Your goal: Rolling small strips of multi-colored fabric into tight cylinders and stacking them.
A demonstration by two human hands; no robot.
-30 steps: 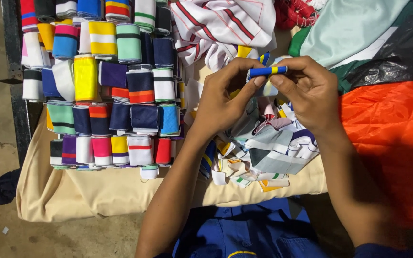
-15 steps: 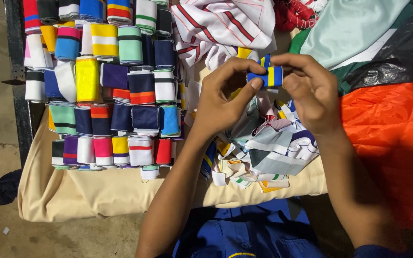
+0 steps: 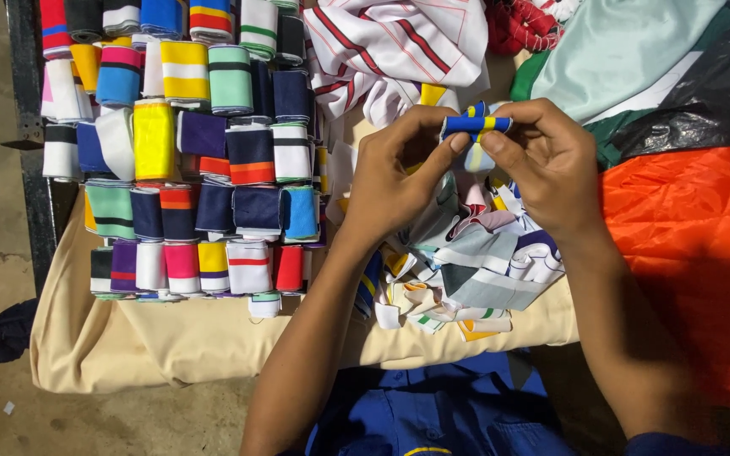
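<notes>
Blue-yellow striped band (image 3: 476,125) pinched between left hand (image 3: 394,173) and right hand (image 3: 542,165) (fingertips closed), above loose scrap pile (image 3: 466,270).

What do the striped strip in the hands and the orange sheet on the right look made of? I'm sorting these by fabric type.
The blue and yellow strip, pinched by the left hand and right hand, looks like soft matte knit, probably ribbed trim: it bends easily and shows no shine. The orange sheet looks like a thin, smooth synthetic weave with a faint sheen and shallow creases. Exact fibre cannot be told.
</notes>
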